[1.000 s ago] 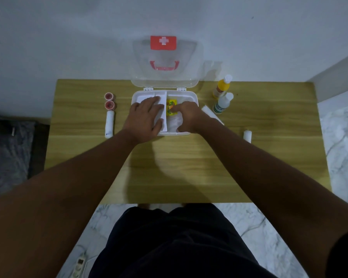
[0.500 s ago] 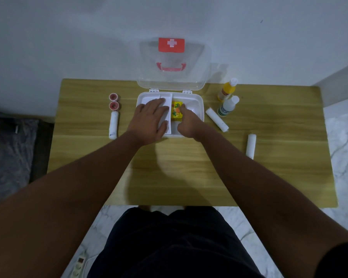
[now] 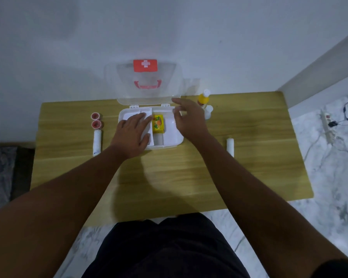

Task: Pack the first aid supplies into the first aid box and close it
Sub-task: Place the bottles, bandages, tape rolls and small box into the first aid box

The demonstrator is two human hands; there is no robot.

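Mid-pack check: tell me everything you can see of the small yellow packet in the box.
The yellow packet is a small rectangular pack, glossy-looking, with an orange and green print too blurred to read. It lies flat in the white first aid box, at the back of a middle compartment beside the divider. Neither hand touches it: the left hand rests alongside, the right hand hovers open.

Bare forearms with no sleeves, and black shorts (image 3: 165,249) over the lap.

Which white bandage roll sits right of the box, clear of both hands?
The bandage roll lying alone on the table, right of the right forearm. The other visible roll lies left of the box, below two tape rolls.
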